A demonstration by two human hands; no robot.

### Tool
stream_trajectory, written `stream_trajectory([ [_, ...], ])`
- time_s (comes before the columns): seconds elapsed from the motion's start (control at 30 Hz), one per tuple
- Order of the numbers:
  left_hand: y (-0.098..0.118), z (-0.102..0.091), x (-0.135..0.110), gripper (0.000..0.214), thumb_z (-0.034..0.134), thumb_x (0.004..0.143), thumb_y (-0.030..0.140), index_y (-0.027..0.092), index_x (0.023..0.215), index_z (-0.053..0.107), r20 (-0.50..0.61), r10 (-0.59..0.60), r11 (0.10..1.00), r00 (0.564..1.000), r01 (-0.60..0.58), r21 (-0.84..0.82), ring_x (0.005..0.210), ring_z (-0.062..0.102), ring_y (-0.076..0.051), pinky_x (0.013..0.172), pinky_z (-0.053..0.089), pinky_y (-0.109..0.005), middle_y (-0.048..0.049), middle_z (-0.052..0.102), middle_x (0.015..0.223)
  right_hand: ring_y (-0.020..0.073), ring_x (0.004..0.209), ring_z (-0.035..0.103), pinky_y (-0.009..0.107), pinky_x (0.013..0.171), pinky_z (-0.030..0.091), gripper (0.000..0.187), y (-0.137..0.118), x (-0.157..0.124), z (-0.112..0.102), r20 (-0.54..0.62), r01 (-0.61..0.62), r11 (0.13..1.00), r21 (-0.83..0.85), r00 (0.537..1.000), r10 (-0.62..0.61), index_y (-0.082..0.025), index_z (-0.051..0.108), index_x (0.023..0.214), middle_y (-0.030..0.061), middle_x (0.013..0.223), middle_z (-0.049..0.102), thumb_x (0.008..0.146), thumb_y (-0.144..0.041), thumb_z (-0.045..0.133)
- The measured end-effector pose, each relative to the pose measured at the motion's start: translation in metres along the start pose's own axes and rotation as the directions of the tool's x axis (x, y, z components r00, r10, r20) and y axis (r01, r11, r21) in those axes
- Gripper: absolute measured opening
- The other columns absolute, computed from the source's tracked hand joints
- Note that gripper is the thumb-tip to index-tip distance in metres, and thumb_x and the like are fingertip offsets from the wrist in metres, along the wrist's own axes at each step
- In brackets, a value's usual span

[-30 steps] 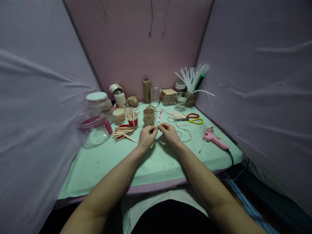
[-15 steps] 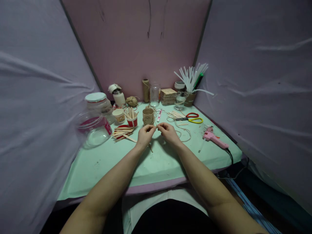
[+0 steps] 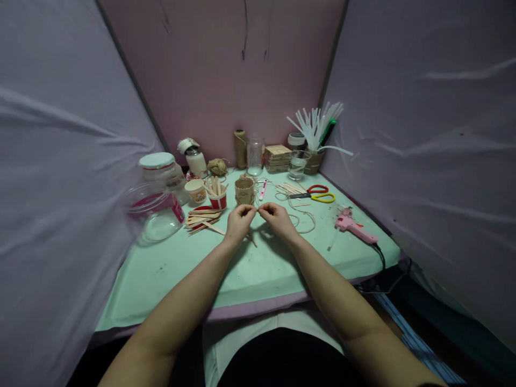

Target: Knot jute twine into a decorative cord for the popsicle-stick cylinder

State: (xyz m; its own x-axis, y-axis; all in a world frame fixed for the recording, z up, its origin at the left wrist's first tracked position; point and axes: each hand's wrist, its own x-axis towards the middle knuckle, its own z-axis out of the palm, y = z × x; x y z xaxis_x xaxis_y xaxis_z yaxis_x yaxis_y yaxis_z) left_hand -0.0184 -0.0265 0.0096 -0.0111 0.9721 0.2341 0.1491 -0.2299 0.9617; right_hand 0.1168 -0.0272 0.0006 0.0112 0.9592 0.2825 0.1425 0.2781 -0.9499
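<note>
My left hand [image 3: 238, 221] and my right hand [image 3: 276, 219] meet above the middle of the green table [image 3: 258, 269], fingertips pinched together on a thin piece of twine between them. A wooden stick [image 3: 250, 239] pokes out below my left hand. Just behind the hands stands a small twine-wrapped cup [image 3: 245, 191]. Loose string [image 3: 303, 221] lies curled on the table right of my right hand.
Wooden sticks [image 3: 203, 219], a red cup of sticks [image 3: 218, 196], plastic jars [image 3: 155, 212] at the left. Scissors [image 3: 318, 194] and a pink glue gun [image 3: 355, 228] at the right. Twine spool [image 3: 241, 148], glass jar [image 3: 255, 156], wooden stack [image 3: 278, 158] and straws [image 3: 316, 129] along the back wall.
Both hands have shifted slightly further from me, staying pinched together. A stick now shows below my left hand.
</note>
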Motion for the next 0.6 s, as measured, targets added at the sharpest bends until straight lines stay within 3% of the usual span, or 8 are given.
stream_trajectory([
  [0.23,0.003,-0.001,0.002,0.023,0.062,0.069,0.038,0.016,0.074,0.063,0.063,-0.02,0.998,0.998,0.024,-0.065,0.058,0.045,-0.01,0.054,0.038,-0.022,0.0011,0.054,0.062,0.012,0.063,0.047,0.024,0.059,0.038,0.023,-0.004,0.0,-0.001,-0.026,0.04,0.999,-0.007,0.999,-0.04,-0.017,0.06,0.074,-0.0001,0.068,0.057,0.073,-0.04,0.057],
  [0.5,0.004,-0.004,0.001,0.027,0.066,0.067,0.041,0.015,0.076,0.066,0.131,-0.016,0.993,0.991,0.031,-0.116,0.059,0.047,-0.01,0.056,0.039,-0.023,-0.0001,0.058,0.065,0.0094,0.052,0.042,0.023,0.048,0.031,0.024,-0.01,-0.002,-0.006,0.112,-0.212,0.97,0.12,0.974,0.199,-0.018,0.06,0.07,-0.0019,0.062,0.054,0.071,-0.041,0.058],
  [0.6,0.002,-0.003,0.002,0.027,0.066,0.066,0.041,0.016,0.075,0.066,0.113,-0.024,0.993,0.993,0.036,-0.109,0.058,0.047,-0.01,0.056,0.039,-0.023,0.0006,0.057,0.064,0.011,0.057,0.046,0.024,0.054,0.037,0.02,-0.01,-0.003,-0.005,-0.004,-0.095,0.993,0.066,0.995,0.096,-0.018,0.059,0.072,-0.0011,0.065,0.057,0.07,-0.038,0.059],
])
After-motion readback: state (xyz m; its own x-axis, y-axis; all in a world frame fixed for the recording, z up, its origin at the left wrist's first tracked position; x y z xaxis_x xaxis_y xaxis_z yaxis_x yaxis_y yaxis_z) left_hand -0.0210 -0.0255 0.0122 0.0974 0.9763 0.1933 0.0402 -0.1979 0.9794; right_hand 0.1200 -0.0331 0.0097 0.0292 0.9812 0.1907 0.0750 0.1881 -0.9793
